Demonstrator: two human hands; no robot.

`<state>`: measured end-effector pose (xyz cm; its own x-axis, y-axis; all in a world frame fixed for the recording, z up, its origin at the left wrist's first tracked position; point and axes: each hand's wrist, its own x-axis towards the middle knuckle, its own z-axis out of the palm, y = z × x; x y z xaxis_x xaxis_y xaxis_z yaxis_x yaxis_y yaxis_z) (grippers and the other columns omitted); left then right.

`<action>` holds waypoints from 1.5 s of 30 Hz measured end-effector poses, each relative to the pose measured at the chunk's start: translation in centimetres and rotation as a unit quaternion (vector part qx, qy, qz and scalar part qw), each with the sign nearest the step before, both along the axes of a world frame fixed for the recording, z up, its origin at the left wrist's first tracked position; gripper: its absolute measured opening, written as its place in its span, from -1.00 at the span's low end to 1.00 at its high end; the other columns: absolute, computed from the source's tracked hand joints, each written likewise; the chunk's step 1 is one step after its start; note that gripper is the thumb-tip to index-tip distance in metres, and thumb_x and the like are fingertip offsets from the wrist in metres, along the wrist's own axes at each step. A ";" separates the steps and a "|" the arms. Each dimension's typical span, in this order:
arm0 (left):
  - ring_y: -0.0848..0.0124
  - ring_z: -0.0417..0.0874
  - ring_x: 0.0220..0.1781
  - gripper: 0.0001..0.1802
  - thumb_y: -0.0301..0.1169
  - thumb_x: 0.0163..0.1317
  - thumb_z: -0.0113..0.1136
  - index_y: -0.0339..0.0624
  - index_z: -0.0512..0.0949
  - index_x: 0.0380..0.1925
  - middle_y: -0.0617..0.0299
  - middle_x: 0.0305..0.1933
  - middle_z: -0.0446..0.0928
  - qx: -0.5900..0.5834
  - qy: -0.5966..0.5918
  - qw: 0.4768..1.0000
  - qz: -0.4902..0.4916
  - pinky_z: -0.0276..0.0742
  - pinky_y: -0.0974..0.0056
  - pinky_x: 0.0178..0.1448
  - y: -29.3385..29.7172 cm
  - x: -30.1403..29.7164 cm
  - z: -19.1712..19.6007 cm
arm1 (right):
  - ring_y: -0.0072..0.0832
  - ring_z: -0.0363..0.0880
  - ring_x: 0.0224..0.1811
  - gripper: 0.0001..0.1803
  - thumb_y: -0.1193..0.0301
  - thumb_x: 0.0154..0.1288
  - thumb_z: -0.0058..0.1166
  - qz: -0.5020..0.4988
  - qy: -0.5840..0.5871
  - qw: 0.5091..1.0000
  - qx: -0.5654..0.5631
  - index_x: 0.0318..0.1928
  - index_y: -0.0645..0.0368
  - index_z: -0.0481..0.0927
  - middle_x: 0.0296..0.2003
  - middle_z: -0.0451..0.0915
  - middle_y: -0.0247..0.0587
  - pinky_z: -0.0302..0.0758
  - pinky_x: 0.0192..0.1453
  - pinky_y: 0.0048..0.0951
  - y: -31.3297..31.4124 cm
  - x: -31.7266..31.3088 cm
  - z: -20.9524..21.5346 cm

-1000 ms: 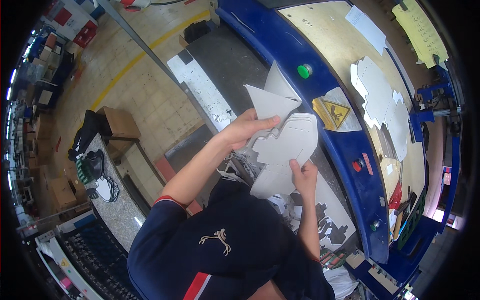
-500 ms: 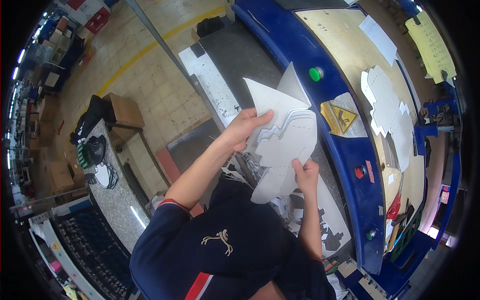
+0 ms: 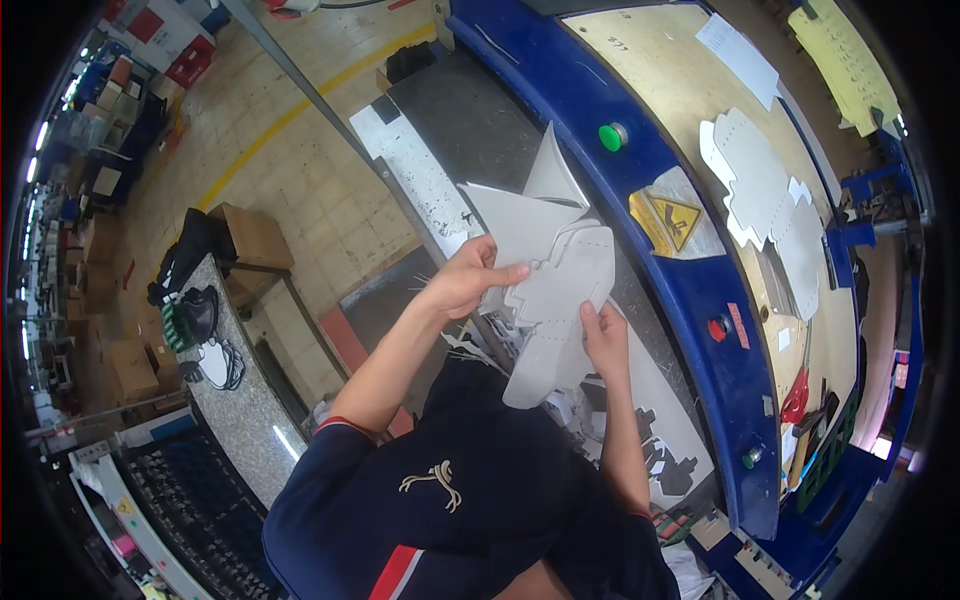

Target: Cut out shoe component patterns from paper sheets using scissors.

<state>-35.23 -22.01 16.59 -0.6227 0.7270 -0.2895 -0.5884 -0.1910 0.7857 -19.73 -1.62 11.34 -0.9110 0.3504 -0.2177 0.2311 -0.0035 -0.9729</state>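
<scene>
A small stack of light grey cut sheet pieces (image 3: 567, 275), with wavy notched edges and rows of small holes, is held between both hands. My left hand (image 3: 468, 278) pinches its left side, thumb on top. My right hand (image 3: 606, 338) grips the lower right side, thumb over the face. Two pointed flaps spread at the stack's far end, one curling upward. A rounded flap hangs at the near end. Under the pieces, a light sheet with cut-out holes (image 3: 660, 455) and tangled grey scraps lie partly hidden.
A blue machine frame (image 3: 560, 115) with a green button (image 3: 612, 137) and a red button (image 3: 719, 328) curves along the right. More cut pieces (image 3: 752, 180) rest on its pale board. At left stands a speckled table (image 3: 235, 400) holding a dark bundle (image 3: 200, 313).
The pieces and my left hand have shifted slightly left and nearer. The layered edges sit closer together, and the far flap curls more. Both hands keep their hold.
</scene>
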 end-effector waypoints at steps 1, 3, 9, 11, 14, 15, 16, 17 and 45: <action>0.42 0.62 -0.03 -0.55 -0.53 0.14 0.35 -0.38 0.47 0.04 0.13 -0.05 0.61 -0.020 -0.001 1.000 0.019 0.49 0.33 0.12 0.3 -0.1 -0.1 | -0.76 0.47 -0.42 -0.66 0.24 0.44 0.04 -0.010 -0.002 1.000 -0.006 -0.06 0.32 0.58 -0.40 0.63 -0.40 0.37 -0.36 -0.65 -0.1 -0.2 -0.1; 0.42 0.62 -0.03 -0.55 -0.54 0.13 0.35 -0.38 0.47 0.03 0.12 -0.05 0.60 -0.042 0.000 0.999 0.032 0.49 0.33 0.11 0.9 -0.2 0.1 | -0.74 0.49 -0.39 -0.65 0.24 0.44 0.05 -0.030 0.016 0.999 -0.007 -0.04 0.32 0.57 -0.37 0.63 -0.37 0.39 -0.32 -0.63 -0.5 -0.3 0.2; 0.40 0.62 -0.04 -0.60 -0.52 0.13 0.35 -0.39 0.49 -0.03 0.11 -0.06 0.61 -0.058 -0.024 0.996 0.069 0.51 0.31 0.08 2.1 0.1 1.0 | -0.68 0.51 -0.32 -0.66 0.25 0.39 0.12 -0.053 0.004 0.998 0.033 -0.05 0.31 0.58 -0.34 0.64 -0.30 0.44 -0.20 -0.57 -0.1 0.3 2.0; 0.38 0.61 -0.04 -0.60 -0.48 0.14 0.36 -0.42 0.49 -0.04 0.08 -0.07 0.61 -0.059 -0.059 0.992 0.092 0.51 0.29 0.08 2.4 0.2 0.9 | -0.67 0.51 -0.33 -0.67 0.27 0.37 0.14 -0.067 0.005 0.997 0.048 -0.06 0.30 0.59 -0.35 0.64 -0.31 0.44 -0.20 -0.57 -0.3 0.4 2.1; 0.36 0.61 -0.04 -0.55 -0.45 0.14 0.37 -0.44 0.47 -0.02 0.07 -0.09 0.61 -0.052 -0.021 0.990 0.130 0.50 0.28 0.08 3.1 0.7 0.8 | -0.64 0.52 -0.35 -0.69 0.30 0.33 0.19 -0.117 0.012 0.991 0.062 -0.09 0.30 0.59 -0.37 0.63 -0.31 0.44 -0.17 -0.56 -0.3 0.5 1.6; 0.36 0.61 -0.04 -0.55 -0.45 0.14 0.37 -0.44 0.47 -0.02 0.07 -0.09 0.61 -0.049 -0.020 0.991 0.126 0.50 0.28 0.08 3.2 0.8 1.0 | -0.63 0.52 -0.35 -0.71 0.33 0.30 0.22 -0.131 0.020 0.987 0.095 -0.11 0.29 0.60 -0.38 0.63 -0.32 0.44 -0.15 -0.57 -0.3 0.6 1.6; 0.35 0.61 -0.06 -0.55 -0.44 0.13 0.38 -0.44 0.47 -0.03 0.06 -0.10 0.61 -0.092 0.019 0.985 0.147 0.51 0.27 0.06 3.6 0.7 1.3 | -0.63 0.51 -0.35 -0.73 0.36 0.28 0.24 -0.150 0.026 0.980 0.131 -0.12 0.29 0.60 -0.38 0.63 -0.32 0.43 -0.14 -0.57 0.0 0.9 1.6; 0.35 0.62 -0.08 -0.54 -0.43 0.12 0.39 -0.44 0.46 -0.04 0.06 -0.11 0.61 -0.132 0.059 0.976 0.165 0.53 0.26 0.03 4.0 0.6 1.5 | -0.63 0.51 -0.35 -0.73 0.36 0.28 0.24 -0.160 0.027 0.977 0.137 -0.12 0.29 0.60 -0.38 0.63 -0.32 0.43 -0.14 -0.57 0.1 1.1 1.7; 0.20 0.62 0.04 -0.45 -0.44 0.17 0.32 -0.38 0.34 0.12 0.01 0.06 0.53 -0.005 -0.056 0.983 0.176 0.57 0.10 0.13 -0.6 -4.6 -0.7 | -0.29 0.62 -0.05 -0.53 0.23 0.04 0.36 0.046 -0.142 0.718 0.680 -0.07 0.21 0.61 -0.12 0.64 -0.09 0.47 0.06 -0.31 26.7 -13.1 26.4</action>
